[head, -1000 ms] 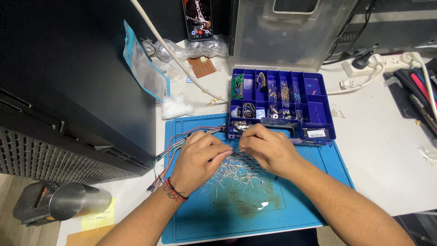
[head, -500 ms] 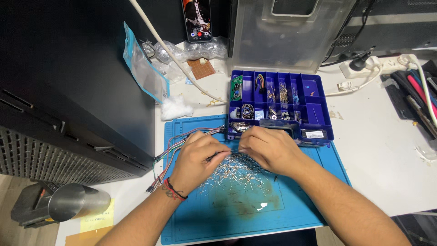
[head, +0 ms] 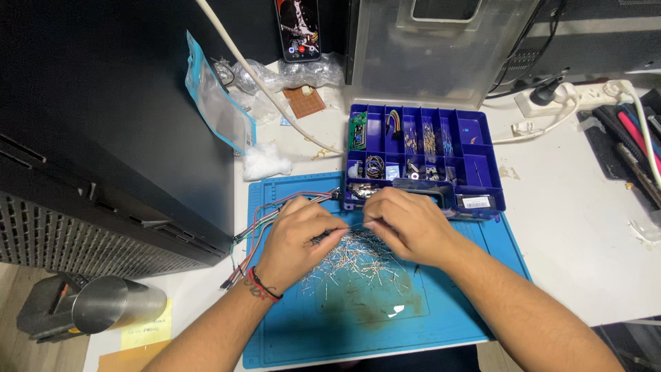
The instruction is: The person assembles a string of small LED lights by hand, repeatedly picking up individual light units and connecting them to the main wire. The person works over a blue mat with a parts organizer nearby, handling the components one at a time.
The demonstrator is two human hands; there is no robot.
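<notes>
Both my hands rest over a blue work mat strewn with several small metal-legged components. My left hand and my right hand meet fingertip to fingertip above the pile, pinching what looks like one thin component lead between them; the piece itself is mostly hidden by my fingers. A bundle of coloured jumper wires runs under my left hand. Just beyond my right hand stands an open blue compartment box holding small electronic parts.
A black computer case fills the left side. Behind the box are its clear lid, a phone, a small perfboard, plastic bags and a white cable. A power strip and tools lie at right; a metal cup sits at lower left.
My hands have stayed over the component pile with only small finger movements. The view has shifted slightly.
</notes>
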